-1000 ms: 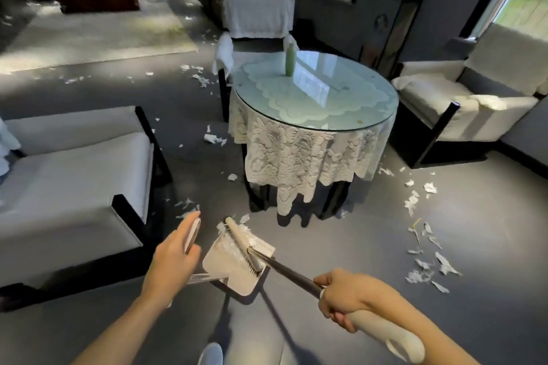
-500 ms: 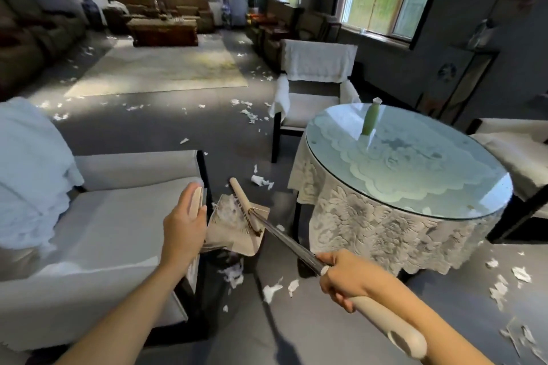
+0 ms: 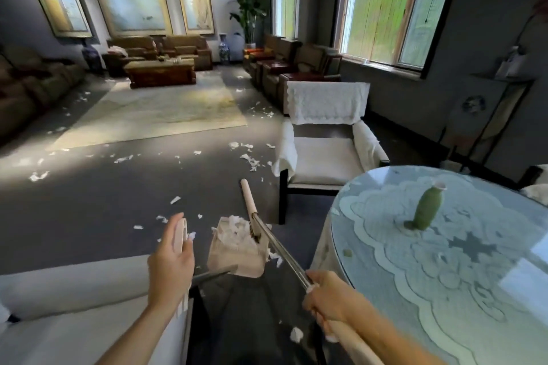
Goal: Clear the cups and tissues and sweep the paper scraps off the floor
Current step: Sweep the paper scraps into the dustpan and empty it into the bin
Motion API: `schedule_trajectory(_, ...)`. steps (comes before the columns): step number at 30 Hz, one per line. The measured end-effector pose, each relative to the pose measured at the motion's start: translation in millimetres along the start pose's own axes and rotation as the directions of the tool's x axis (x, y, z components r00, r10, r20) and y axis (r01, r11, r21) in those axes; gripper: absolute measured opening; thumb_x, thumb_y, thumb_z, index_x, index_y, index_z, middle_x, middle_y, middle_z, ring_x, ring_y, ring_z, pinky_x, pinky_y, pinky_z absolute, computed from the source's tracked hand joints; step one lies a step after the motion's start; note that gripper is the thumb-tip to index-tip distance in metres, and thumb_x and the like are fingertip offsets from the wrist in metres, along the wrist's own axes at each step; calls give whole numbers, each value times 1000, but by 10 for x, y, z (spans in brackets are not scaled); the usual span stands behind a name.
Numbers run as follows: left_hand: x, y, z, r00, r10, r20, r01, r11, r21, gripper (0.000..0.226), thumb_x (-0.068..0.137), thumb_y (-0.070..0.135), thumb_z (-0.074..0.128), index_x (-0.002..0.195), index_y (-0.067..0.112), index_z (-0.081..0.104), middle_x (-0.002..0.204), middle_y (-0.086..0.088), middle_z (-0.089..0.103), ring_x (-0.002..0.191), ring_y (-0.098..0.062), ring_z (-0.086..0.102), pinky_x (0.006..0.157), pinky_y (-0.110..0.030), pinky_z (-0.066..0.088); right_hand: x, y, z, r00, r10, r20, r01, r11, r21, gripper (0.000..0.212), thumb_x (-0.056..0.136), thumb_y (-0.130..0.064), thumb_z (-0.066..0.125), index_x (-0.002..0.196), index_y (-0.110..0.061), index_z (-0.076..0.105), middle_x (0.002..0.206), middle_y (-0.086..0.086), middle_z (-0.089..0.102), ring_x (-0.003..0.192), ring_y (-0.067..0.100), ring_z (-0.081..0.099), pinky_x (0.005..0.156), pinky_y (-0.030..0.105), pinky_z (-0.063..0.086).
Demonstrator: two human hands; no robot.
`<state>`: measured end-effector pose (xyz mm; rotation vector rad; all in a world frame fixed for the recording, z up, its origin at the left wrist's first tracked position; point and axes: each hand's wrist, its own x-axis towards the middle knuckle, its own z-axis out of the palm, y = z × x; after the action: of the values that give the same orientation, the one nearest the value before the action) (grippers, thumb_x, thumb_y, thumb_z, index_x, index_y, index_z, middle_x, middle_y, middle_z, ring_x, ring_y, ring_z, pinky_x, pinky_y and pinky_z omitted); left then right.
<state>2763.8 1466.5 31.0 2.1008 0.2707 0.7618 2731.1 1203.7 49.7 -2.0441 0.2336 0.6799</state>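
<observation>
My left hand point(image 3: 170, 264) grips the upright cream handle of a beige dustpan point(image 3: 237, 249), which is lifted off the floor and holds white paper scraps. My right hand point(image 3: 329, 298) is closed around the metal shaft of a broom point(image 3: 252, 210), whose cream head rests across the pan's far edge. White paper scraps point(image 3: 249, 158) lie scattered over the grey floor ahead, beside the rug and near the chair. One scrap point(image 3: 296, 334) lies close below me. No cups or tissues show on the round table.
A round glass-topped table point(image 3: 444, 290) with lace cloth stands at right, bearing a green bottle point(image 3: 427, 207). A white-covered armchair point(image 3: 323, 154) sits beyond it, another white chair point(image 3: 74, 305) at lower left. A pale rug point(image 3: 154, 112), sofas and a coffee table point(image 3: 161, 72) fill the far room.
The view has swung up and leftward from the table to the long room. Both hands have kept hold of dustpan and broom, with the pan still carried in the air.
</observation>
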Motion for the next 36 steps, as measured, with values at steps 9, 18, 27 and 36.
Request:
schedule_trajectory(9, 2166, -510, 1022, 998, -56, 8, 56, 997, -45, 42, 91, 7, 56, 130, 21, 52, 129, 0, 59, 107, -22, 60, 80, -25, 41, 2411, -1425, -347, 985, -168, 23, 165, 981, 100, 28, 77, 8, 46, 95, -8, 60, 57, 11, 51, 33, 14, 41, 34, 23, 34)
schedule_trajectory(18, 4779, -1303, 2118, 999, -38, 4, 38, 997, -65, 41, 89, 3, 58, 128, 13, 55, 121, 6, 60, 113, -21, 59, 77, -9, 37, 5158, -3167, -600, 962, -267, 54, 253, 950, 183, 31, 87, 7, 46, 102, -14, 62, 44, -10, 54, 36, 0, 47, 36, 13, 36)
schedule_trajectory(27, 7336, -2035, 2917, 999, -32, 16, 31, 998, 63, 46, 82, 0, 66, 125, 13, 59, 113, 0, 68, 91, -27, 68, 66, -10, 34, 7561, -4708, -807, 971, -229, 64, 218, 964, 151, 25, 87, 8, 43, 86, -13, 55, 49, 2, 44, 34, 9, 40, 33, 21, 35)
schedule_trajectory(36, 10020, -2618, 4167, 997, 14, 82, -18, 999, 47, 49, 79, -9, 65, 124, 8, 59, 120, -3, 64, 104, -16, 62, 78, -9, 37, 10091, -6339, -1303, 978, -208, 17, 200, 960, 198, 25, 87, 8, 48, 106, -4, 57, 49, 3, 43, 34, 10, 39, 32, 18, 35)
